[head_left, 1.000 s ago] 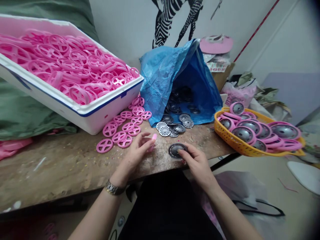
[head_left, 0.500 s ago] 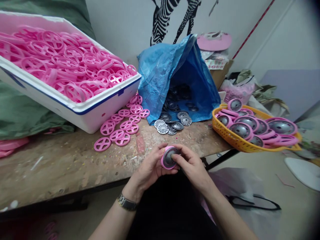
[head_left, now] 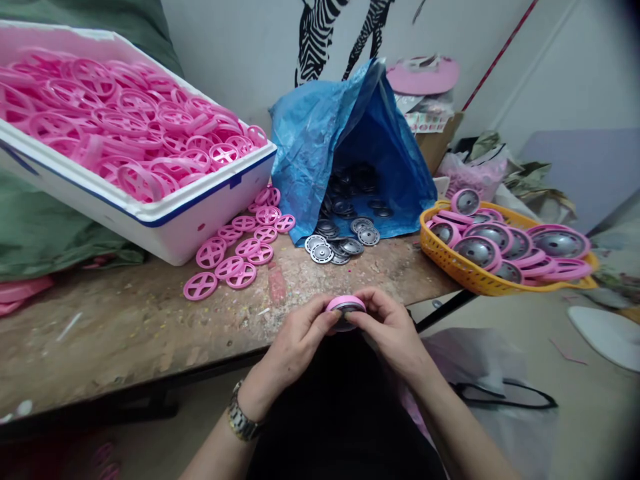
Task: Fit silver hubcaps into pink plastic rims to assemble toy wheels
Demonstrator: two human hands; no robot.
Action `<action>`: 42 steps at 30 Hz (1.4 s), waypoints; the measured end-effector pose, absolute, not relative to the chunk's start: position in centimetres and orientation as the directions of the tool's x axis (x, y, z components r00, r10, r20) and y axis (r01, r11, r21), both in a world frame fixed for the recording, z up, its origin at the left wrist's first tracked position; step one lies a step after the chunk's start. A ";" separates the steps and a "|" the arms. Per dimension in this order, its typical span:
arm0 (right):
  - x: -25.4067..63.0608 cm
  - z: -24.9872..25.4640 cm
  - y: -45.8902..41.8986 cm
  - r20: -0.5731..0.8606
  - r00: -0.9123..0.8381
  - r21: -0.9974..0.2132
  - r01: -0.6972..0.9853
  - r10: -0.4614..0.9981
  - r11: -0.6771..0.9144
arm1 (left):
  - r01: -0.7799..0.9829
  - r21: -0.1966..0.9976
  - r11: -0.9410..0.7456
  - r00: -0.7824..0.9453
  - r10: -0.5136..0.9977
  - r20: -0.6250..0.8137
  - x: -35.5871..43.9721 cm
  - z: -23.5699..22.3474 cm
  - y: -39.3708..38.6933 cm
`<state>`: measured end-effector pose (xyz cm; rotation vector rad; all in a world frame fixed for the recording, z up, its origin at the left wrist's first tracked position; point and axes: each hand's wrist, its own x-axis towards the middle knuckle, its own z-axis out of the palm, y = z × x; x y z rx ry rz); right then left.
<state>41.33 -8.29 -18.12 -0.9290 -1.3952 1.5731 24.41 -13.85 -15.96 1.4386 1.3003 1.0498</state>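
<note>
Compared with half a second ago, my whole view's drifted a touch, so the stuff on the table [head_left: 125, 333] sits slightly further left and up. The left hand [head_left: 295, 340] was cupping from below; now its thumb's up front, next to the thumb of the right hand [head_left: 395, 330]. Both are mostly closed, fingers curled round the pink-and-grey wheel [head_left: 346, 304] at lower middle, just off the table's near edge. The wheel's tipped way more edge-on, and the thumbs hide part of its grey face, so I can't tell how the disc is seated.

Around it: big white box [head_left: 205, 230] of pink rings upper left, blue bag [head_left: 305, 143] upper middle, yellow basket [head_left: 447, 265] of wheels on the right, then loose pink rings [head_left: 200, 286] left of centre and grey discs [head_left: 321, 253] at the bag's mouth.
</note>
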 end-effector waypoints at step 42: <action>41.5 -19.3 -10.0 -0.019 -0.334 -0.993 -0.104 0.942 -0.057 | 0.382 0.919 -0.103 -0.010 0.993 0.115 26.8 -17.0 -14.6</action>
